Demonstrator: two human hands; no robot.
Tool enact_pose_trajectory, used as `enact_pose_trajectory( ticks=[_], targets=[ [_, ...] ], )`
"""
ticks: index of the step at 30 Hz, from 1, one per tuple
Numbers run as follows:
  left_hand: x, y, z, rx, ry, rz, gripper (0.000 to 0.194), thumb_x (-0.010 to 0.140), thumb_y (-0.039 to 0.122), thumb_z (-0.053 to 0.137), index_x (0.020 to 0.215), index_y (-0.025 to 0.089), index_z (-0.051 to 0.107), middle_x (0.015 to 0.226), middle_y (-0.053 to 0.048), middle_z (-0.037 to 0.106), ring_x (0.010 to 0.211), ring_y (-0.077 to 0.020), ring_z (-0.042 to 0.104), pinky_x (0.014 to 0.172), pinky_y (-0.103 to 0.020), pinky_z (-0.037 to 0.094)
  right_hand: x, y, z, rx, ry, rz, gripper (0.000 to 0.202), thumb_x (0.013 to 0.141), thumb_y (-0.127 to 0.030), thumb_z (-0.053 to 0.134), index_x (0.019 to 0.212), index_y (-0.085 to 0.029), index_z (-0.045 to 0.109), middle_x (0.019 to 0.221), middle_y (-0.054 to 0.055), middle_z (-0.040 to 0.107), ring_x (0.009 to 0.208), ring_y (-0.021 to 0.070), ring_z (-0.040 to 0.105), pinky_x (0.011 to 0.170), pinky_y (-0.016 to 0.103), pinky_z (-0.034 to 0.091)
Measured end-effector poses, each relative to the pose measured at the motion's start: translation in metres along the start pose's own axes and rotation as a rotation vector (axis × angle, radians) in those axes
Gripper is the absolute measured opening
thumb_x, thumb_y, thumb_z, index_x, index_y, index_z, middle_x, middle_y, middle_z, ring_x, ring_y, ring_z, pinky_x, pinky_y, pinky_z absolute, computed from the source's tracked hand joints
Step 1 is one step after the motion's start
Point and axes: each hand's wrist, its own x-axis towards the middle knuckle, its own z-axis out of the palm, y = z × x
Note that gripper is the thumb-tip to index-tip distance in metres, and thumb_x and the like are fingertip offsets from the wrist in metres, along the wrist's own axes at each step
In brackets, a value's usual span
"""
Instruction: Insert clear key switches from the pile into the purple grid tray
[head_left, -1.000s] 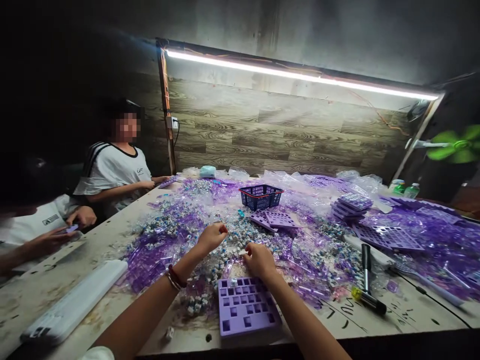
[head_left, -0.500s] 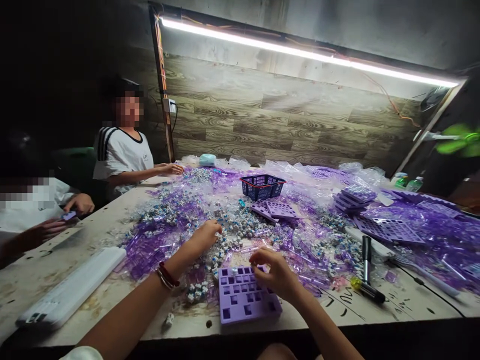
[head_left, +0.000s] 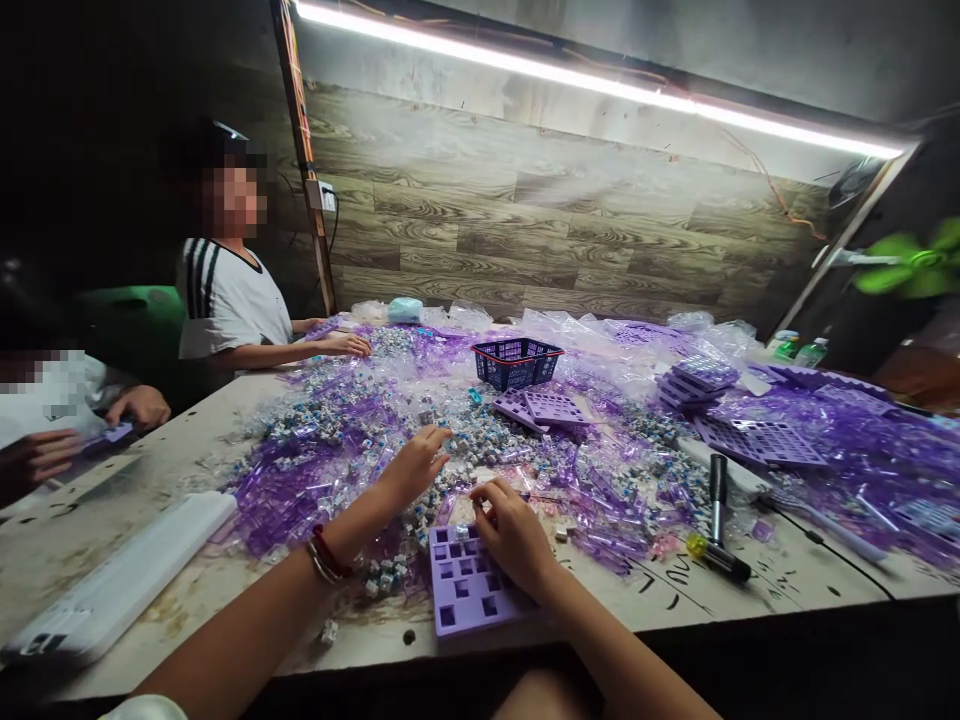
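Observation:
A purple keypad plate point(head_left: 471, 612) with rows of square holes lies on the table's near edge. A small whitish switch point(head_left: 462, 532) sits in its top row. My right hand point(head_left: 517, 535) is over the plate's right side, covering part of it, with thumb and forefinger curled together at the upper edge; anything between them is too small to make out. Up and to the left, my left hand point(head_left: 412, 468) reaches over loose white-and-blue key switches point(head_left: 487, 445), fingers apart, nothing visibly held. More switches point(head_left: 386, 577) lie left of the plate.
Purple clear strips point(head_left: 292, 500) spread across the table. A dark basket point(head_left: 517, 365) and stacked purple plates point(head_left: 555, 408) stand behind. A long white case point(head_left: 127, 580) lies left, black-handled tools point(head_left: 720, 560) right. Two people point(head_left: 236, 310) work at the left.
My right hand has moved left across the plate, covering more of it. My left hand's fingers have spread out over the switches. The whole view has shifted slightly.

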Motion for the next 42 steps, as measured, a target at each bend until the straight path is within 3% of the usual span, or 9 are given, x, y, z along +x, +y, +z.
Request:
enact_pose_trajectory(
  ticks=[8,13,22,26,29,32,35,38,42],
  targets=[
    [0.001,0.000,0.000,-0.024,0.023,0.020,0.026,0.086,0.008,0.052,0.110,0.017,0.054,0.103,-0.007,0.056,0.091,-0.0198,0.058,0.089,-0.036,0.048,-0.004,0.019,-0.023,0.171,0.159,-0.062,0.014,0.085,-0.015,0.045,0.091,-0.016,0.058,0.092,0.006,0.056,0.070,0.0128,0.058,0.067,0.024,0.049],
    [0.000,0.001,0.001,-0.053,0.029,0.026,0.025,0.084,0.008,0.053,0.108,0.015,0.055,0.101,-0.007,0.055,0.087,-0.0199,0.057,0.087,-0.039,0.048,-0.010,0.033,-0.033,0.053,0.121,-0.021,0.013,0.086,-0.014,0.046,0.087,-0.015,0.059,0.090,0.005,0.057,0.063,0.0114,0.055,0.065,0.025,0.046],
    [-0.002,0.028,0.003,-0.229,0.064,0.073,0.020,0.083,0.011,0.057,0.103,0.014,0.058,0.083,-0.002,0.052,0.074,-0.0159,0.054,0.072,-0.030,0.050,-0.004,0.004,-0.009,-0.446,-0.011,0.216,0.015,0.091,-0.016,0.046,0.096,-0.016,0.060,0.103,0.006,0.059,0.076,0.0158,0.061,0.062,0.024,0.038],
    [-0.006,0.042,0.003,-0.295,0.102,0.084,0.019,0.083,0.013,0.056,0.102,0.016,0.057,0.085,-0.002,0.053,0.078,-0.0159,0.055,0.071,-0.028,0.051,0.001,-0.006,0.000,-0.577,-0.052,0.239,0.018,0.091,-0.014,0.044,0.099,-0.016,0.060,0.103,0.007,0.060,0.073,0.0176,0.062,0.057,0.026,0.034],
    [-0.011,0.050,0.004,-0.286,0.107,0.084,0.020,0.082,0.010,0.057,0.101,0.016,0.058,0.088,-0.003,0.055,0.078,-0.0153,0.056,0.075,-0.029,0.050,-0.001,-0.009,0.003,-0.619,-0.023,0.194,0.022,0.089,-0.008,0.041,0.093,-0.015,0.062,0.097,0.009,0.061,0.084,0.0228,0.062,0.066,0.029,0.039],
    [-0.014,0.053,0.006,-0.261,0.100,0.069,0.024,0.078,0.007,0.062,0.101,0.014,0.059,0.088,-0.003,0.059,0.075,-0.0142,0.057,0.074,-0.027,0.050,-0.006,-0.004,0.001,-0.491,0.031,0.108,0.021,0.087,-0.008,0.043,0.088,-0.015,0.062,0.092,0.009,0.061,0.092,0.0257,0.059,0.079,0.035,0.041],
    [-0.017,0.053,0.008,-0.247,0.094,0.052,0.027,0.076,0.005,0.065,0.100,0.013,0.060,0.088,-0.004,0.061,0.075,-0.0140,0.057,0.073,-0.026,0.049,-0.009,0.010,-0.005,-0.201,0.030,0.037,0.019,0.087,-0.014,0.042,0.088,-0.016,0.061,0.093,0.008,0.060,0.083,0.0201,0.060,0.076,0.031,0.044],
    [-0.018,0.054,0.010,-0.248,0.091,0.038,0.026,0.075,0.005,0.066,0.099,0.014,0.061,0.089,-0.004,0.061,0.075,-0.0146,0.058,0.073,-0.027,0.049,-0.012,0.026,-0.015,-0.009,-0.063,-0.035,0.020,0.087,-0.021,0.041,0.090,-0.018,0.060,0.088,0.006,0.059,0.073,0.0161,0.060,0.071,0.028,0.046],
    [-0.020,0.055,0.012,-0.259,0.083,0.037,0.025,0.076,0.005,0.065,0.099,0.014,0.061,0.090,-0.004,0.062,0.077,-0.0153,0.058,0.075,-0.028,0.049,-0.016,0.033,-0.028,0.030,-0.238,-0.055,0.033,0.081,-0.020,0.044,0.112,-0.019,0.055,0.081,0.003,0.060,0.070,0.0152,0.059,0.071,0.028,0.046]
  ],
)
